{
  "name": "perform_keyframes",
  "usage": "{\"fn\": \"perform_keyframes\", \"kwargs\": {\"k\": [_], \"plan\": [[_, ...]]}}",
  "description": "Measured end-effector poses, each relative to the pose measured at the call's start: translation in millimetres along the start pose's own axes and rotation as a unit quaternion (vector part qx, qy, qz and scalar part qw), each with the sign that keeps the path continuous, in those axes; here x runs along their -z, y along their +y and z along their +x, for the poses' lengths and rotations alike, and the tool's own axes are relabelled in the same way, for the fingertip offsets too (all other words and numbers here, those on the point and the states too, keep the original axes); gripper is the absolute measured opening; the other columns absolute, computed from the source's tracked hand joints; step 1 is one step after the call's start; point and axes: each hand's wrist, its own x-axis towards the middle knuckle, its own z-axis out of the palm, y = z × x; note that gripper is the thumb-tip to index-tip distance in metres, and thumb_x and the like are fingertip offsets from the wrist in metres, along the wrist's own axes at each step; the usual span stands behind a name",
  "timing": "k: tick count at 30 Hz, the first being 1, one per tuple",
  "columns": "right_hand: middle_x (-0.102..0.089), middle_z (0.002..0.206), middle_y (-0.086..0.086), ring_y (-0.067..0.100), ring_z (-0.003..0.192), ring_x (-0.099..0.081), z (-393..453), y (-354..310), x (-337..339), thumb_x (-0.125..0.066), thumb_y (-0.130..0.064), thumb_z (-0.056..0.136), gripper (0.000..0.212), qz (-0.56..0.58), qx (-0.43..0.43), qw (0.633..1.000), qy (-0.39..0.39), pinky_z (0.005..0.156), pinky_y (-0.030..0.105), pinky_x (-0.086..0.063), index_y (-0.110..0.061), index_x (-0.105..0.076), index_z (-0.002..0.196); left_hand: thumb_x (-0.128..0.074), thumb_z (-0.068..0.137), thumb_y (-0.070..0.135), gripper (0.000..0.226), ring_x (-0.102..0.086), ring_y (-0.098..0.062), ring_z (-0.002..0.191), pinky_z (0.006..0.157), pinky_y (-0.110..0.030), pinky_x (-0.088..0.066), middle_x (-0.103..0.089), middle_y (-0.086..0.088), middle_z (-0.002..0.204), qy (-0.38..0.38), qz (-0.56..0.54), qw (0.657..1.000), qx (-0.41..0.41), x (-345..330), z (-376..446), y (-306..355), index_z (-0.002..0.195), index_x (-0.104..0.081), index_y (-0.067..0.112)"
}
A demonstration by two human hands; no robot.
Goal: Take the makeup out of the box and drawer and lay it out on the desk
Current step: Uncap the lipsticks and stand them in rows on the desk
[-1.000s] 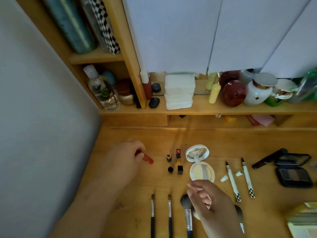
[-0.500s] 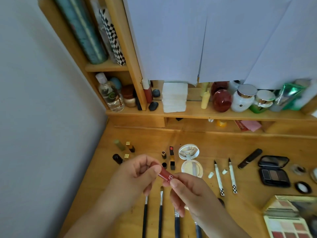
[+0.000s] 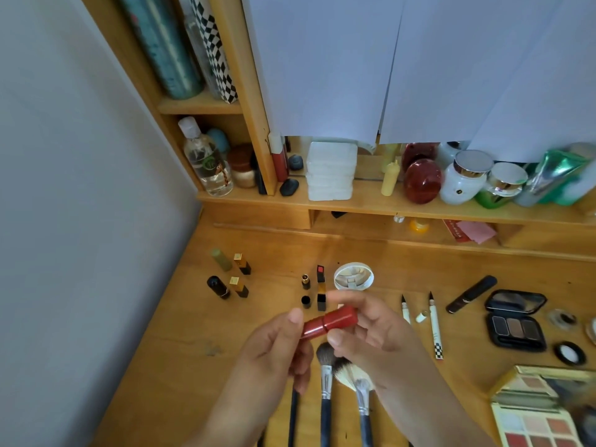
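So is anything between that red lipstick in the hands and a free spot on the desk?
Nothing visible blocks it. The red lipstick, held by both hands, hangs above the brushes; bare desk lies open to their left, short of the four small tubes.

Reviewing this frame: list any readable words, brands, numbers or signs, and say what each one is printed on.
No text here can be read.
Clear bottle on the shelf: green round label with a small figure, lettering too blurred.
Dark tube on the desk: faint print, too small.
Red card under the shelf: marks, illegible.
Red lipstick held by both hands: no lettering visible.
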Motion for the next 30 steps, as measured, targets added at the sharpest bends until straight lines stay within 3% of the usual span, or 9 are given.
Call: {"fn": "perform_keyframes", "kwargs": {"k": [3,5,7,9,13,16,20,24,30], "plan": [[-0.059,0.071,0.017,0.030,0.060,-0.056,3,4,-8,-0.070,-0.020,0.076,0.025,0.047,-0.027,0.998,-0.038,0.053,0.035,-0.050,-0.007,-0.068,0.097,-0.039,0.079,0.053,0.038,-0.050,-0.013,0.049,0.049,-0.020,-0.043,-0.052,0.002,0.053,-0.006,-0.037,0.999,-0.008,-14,0,-10,0.072,-0.069,0.030],[-0.055,0.064,0.016,0.030,0.056,-0.053,4,9,-12,-0.064,-0.028,0.080,0.027,0.031,-0.026,0.999,-0.024,0.052,0.035,-0.049,-0.006,-0.066,0.095,-0.039,0.079,0.053,0.038,-0.054,-0.013,0.050,0.051,-0.021,-0.046,-0.057,0.000,0.054,0.005,0.000,1.000,-0.022,-16,0,-13,0.071,-0.070,0.032],[-0.062,0.069,0.010,0.029,0.065,-0.060,6,11,-9,-0.057,-0.034,0.082,0.028,0.010,-0.020,1.000,-0.008,0.065,0.035,-0.054,-0.010,-0.065,0.095,-0.041,0.077,0.053,0.038,-0.056,-0.008,0.052,0.051,-0.015,-0.046,-0.062,0.001,0.058,0.057,0.053,0.995,-0.055,-7,2,-14,0.069,-0.068,0.028],[-0.063,0.073,0.001,0.023,0.073,-0.063,9,9,-1,-0.053,-0.036,0.083,0.024,-0.039,-0.029,0.999,-0.013,0.079,0.036,-0.055,-0.020,-0.067,0.093,-0.045,0.073,0.055,0.033,-0.057,-0.004,0.057,0.054,-0.011,-0.045,-0.065,0.006,0.068,0.089,0.070,0.991,-0.068,8,4,-9,0.086,-0.067,0.033],[-0.049,0.063,-0.004,0.013,0.060,-0.048,15,5,4,-0.052,-0.036,0.088,0.024,-0.097,-0.052,0.988,-0.110,0.067,0.028,-0.045,-0.020,-0.068,0.096,-0.055,0.080,0.030,0.043,-0.058,-0.009,0.068,0.063,-0.020,-0.048,-0.069,0.005,0.102,-0.045,-0.051,0.996,-0.061,28,14,3,0.123,-0.056,0.028],[-0.047,0.058,-0.011,0.008,0.057,-0.043,17,8,2,-0.054,-0.038,0.087,0.027,-0.122,-0.071,0.983,-0.116,0.064,0.024,-0.042,-0.019,-0.068,0.101,-0.060,0.078,0.021,0.030,-0.056,-0.006,0.059,0.056,-0.017,-0.047,-0.068,0.003,0.074,-0.036,-0.015,0.993,-0.109,32,18,10,0.106,-0.066,0.013],[-0.051,0.058,-0.015,0.003,0.058,-0.047,18,13,-1,-0.058,-0.045,0.081,0.025,-0.179,-0.069,0.977,-0.088,0.060,0.021,-0.042,-0.032,-0.068,0.099,-0.057,0.072,0.049,0.038,-0.049,-0.006,0.049,0.049,-0.013,-0.043,-0.056,0.004,0.056,0.046,0.081,0.988,-0.119,31,23,10,0.080,-0.059,0.011],[-0.050,0.061,-0.009,0.006,0.056,-0.045,17,17,-6,-0.058,-0.047,0.080,0.023,-0.193,-0.053,0.977,-0.066,0.058,0.023,-0.041,-0.036,-0.068,0.098,-0.047,0.077,0.054,0.045,-0.038,-0.007,0.045,0.043,-0.014,-0.034,-0.046,0.004,0.052,0.071,0.132,0.979,-0.139,30,27,5,0.076,-0.054,0.009],[-0.053,0.066,0.000,0.011,0.056,-0.042,18,23,-5,-0.060,-0.046,0.080,0.020,-0.201,-0.048,0.977,-0.053,0.056,0.029,-0.039,-0.037,-0.068,0.096,-0.056,0.074,0.048,0.031,-0.054,-0.002,0.052,0.052,-0.012,-0.045,-0.061,0.007,0.060,0.018,0.084,0.990,-0.110,37,28,-2,0.080,-0.061,0.018]]}}
